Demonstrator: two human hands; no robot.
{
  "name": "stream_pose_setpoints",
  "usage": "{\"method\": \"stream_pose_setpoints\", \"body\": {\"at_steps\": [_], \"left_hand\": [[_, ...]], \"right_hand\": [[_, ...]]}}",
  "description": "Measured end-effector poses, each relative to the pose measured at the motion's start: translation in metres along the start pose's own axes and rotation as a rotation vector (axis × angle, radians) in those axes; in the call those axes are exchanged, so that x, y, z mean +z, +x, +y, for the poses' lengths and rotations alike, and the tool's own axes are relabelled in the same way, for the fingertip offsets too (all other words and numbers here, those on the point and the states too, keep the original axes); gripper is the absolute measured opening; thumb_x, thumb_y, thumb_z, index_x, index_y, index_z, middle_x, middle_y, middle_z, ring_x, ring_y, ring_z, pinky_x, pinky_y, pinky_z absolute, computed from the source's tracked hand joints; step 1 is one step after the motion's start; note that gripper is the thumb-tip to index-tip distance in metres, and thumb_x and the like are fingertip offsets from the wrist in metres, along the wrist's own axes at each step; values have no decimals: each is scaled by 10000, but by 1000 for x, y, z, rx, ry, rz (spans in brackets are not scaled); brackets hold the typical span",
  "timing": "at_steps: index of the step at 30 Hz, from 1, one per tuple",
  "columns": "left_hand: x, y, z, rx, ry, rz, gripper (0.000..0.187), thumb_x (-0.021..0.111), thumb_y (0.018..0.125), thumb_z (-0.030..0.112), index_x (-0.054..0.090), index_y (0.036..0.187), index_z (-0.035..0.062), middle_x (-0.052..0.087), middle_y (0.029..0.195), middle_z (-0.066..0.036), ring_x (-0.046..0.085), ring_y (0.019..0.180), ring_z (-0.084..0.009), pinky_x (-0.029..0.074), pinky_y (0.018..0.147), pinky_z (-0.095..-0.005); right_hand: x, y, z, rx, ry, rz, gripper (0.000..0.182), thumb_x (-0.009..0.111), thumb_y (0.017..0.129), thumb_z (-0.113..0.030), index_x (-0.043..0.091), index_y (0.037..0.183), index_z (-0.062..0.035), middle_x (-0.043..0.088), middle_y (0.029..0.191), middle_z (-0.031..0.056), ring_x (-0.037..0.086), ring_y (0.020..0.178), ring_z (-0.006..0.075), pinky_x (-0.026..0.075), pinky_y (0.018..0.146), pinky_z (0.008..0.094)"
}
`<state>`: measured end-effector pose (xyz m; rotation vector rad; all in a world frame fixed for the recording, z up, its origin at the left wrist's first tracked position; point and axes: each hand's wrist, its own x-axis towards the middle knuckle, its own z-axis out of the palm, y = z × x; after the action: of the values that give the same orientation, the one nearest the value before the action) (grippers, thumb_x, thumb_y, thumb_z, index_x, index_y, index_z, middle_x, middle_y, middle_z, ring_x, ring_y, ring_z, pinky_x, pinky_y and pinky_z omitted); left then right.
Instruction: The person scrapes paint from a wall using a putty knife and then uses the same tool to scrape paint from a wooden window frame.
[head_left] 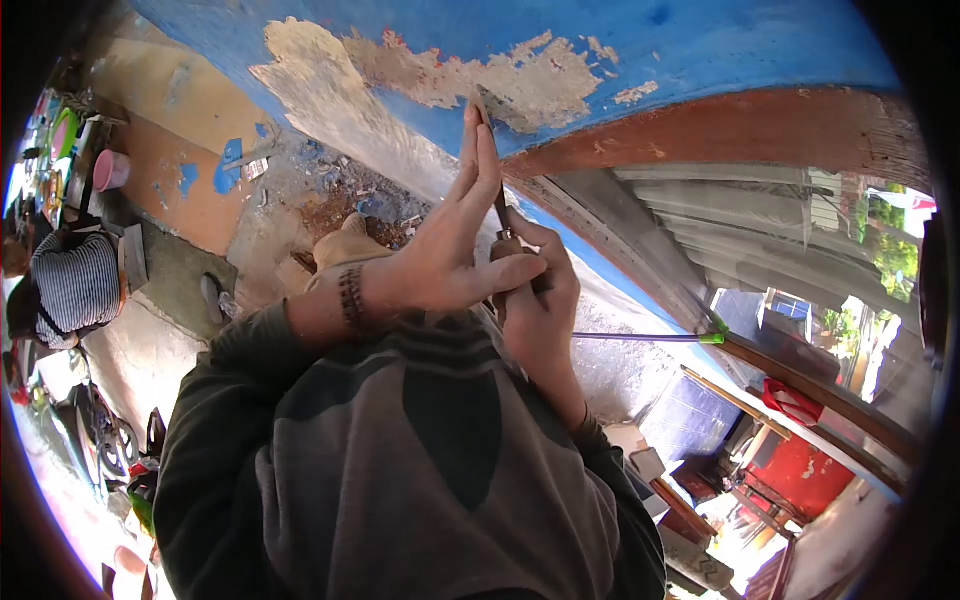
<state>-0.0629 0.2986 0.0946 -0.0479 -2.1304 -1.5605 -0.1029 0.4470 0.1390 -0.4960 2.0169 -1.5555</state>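
Observation:
My right hand is wrapped round the wooden handle of a knife-like scraping tool with a narrow dark blade. The blade points up, its tip against the wall, where blue paint has come off in a ragged grey-beige patch. My left hand, a beaded bracelet at its wrist, lies along the blade with fingers stretched towards the tip. Its thumb reaches across the handle beside my right hand. Part of the blade is hidden behind the left fingers.
Blue paint chips and debris litter the floor below. A person in a striped top is at the far left, near a pink bucket. A brown wooden beam borders the wall. A purple pole with a green end extends right.

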Motion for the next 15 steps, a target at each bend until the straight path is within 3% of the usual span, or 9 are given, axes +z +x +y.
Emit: {"method": "stream_pose_setpoints", "body": {"at_steps": [4, 6, 8, 11, 13, 14, 15], "left_hand": [[6, 4, 12, 47, 56, -185, 1118, 633, 834, 484, -99, 1419, -126, -173, 1460, -379, -114, 1404, -428, 54, 1139, -452], [11, 6, 9, 45, 44, -161, 1113, 628, 841, 477, -112, 1419, -120, -172, 1465, -373, -118, 1403, -429, 56, 1139, -453], [1, 6, -2, 111, 25, 69, 1081, 651, 837, 444, -60, 1430, -115, -133, 1455, -402, -71, 1394, -477, 99, 1137, -467], [-15, 4, -5, 108, 59, -32, 1058, 648, 843, 430, -36, 1427, -128, -127, 1457, -400, -70, 1395, -473, 103, 1138, -454], [-11, 5, 2, 121, 61, -143, 1030, 626, 857, 431, -23, 1428, -129, -130, 1461, -392, -62, 1395, -476, 101, 1142, -446], [-9, 9, 0, 122, 69, -129, 1030, 626, 857, 431, -23, 1428, -129, -130, 1461, -392, -62, 1395, -476, 101, 1142, -446], [-7, 9, -2, 116, 69, -121, 1068, 599, 866, 463, -101, 1405, -137, -177, 1457, -375, -111, 1394, -445, 52, 1140, -460]], "right_hand": [[-15, -14, -5, -52, -5, 4, 316, 481, 911, 12, 515, 1224, 38, 614, 949, 78, 563, 893, 126, 460, 804, 268], [-20, -12, -14, 18, -4, 24, 318, 478, 910, 15, 521, 1224, 38, 615, 961, 77, 563, 899, 123, 462, 803, 268], [-2, 5, -12, -15, 11, -11, 317, 488, 906, 10, 541, 1219, 24, 622, 968, 79, 581, 863, 126, 465, 785, 251], [4, 7, -16, -2, 9, -71, 312, 490, 913, -4, 542, 1220, 14, 625, 938, 76, 588, 844, 123, 467, 760, 242], [-13, -12, -16, 108, -70, 21, 307, 493, 918, -9, 538, 1220, 13, 629, 904, 72, 585, 833, 113, 470, 736, 238], [-24, -15, -13, 158, 43, 17, 301, 495, 925, -22, 534, 1221, 10, 631, 885, 74, 580, 827, 101, 471, 722, 234], [-18, -8, -15, 136, 55, -5, 309, 497, 922, -25, 528, 1227, 11, 635, 895, 81, 584, 824, 112, 472, 731, 242]]}}
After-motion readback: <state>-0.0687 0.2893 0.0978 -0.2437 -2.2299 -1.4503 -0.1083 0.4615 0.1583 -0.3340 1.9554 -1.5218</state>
